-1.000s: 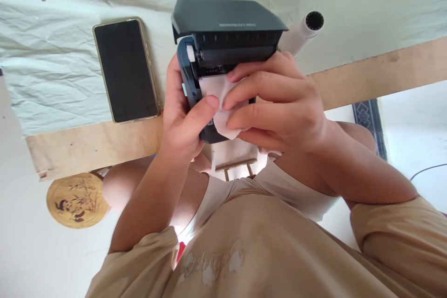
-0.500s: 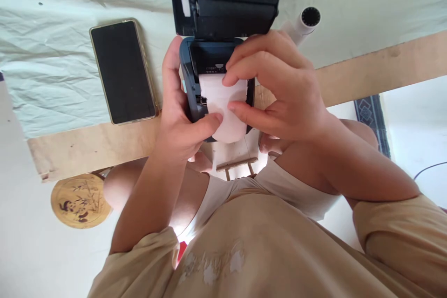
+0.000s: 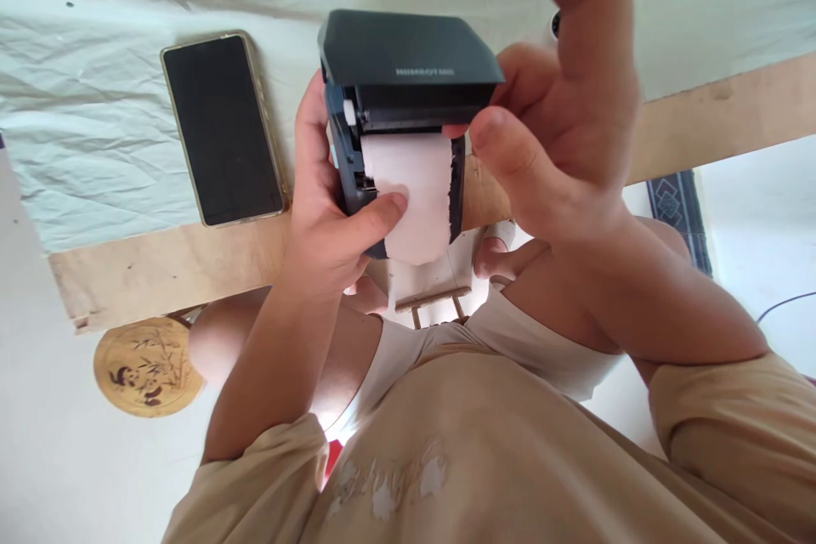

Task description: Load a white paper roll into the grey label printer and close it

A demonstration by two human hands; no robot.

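Observation:
A dark blue-grey label printer (image 3: pixel 341 136) is held over the table's front edge. My left hand (image 3: pixel 325 212) is wrapped round its left side, the thumb pressing on a white strip of label paper (image 3: pixel 417 212) that comes out toward me. The printer's lid (image 3: pixel 408 47) is tilted half down over the body, with a black roller (image 3: pixel 414 106) on its underside. My right hand (image 3: pixel 567 127) is at the lid's right corner, thumb and some fingers round the edge, one finger raised. One fingertip shows just under the lid, by the paper.
A phone (image 3: pixel 223 132) in a clear case lies on the pale green cloth (image 3: pixel 95 102) to the left. The wooden table edge (image 3: pixel 166 272) runs across in front of me. A round stool (image 3: pixel 150 367) with a panda picture is at lower left. A white object with a dark end (image 3: pixel 556 24) is mostly hidden.
The printer's lid has swung down from standing wide open to half closed. My right hand has left the paper and moved up and right to the lid. My left hand keeps its hold.

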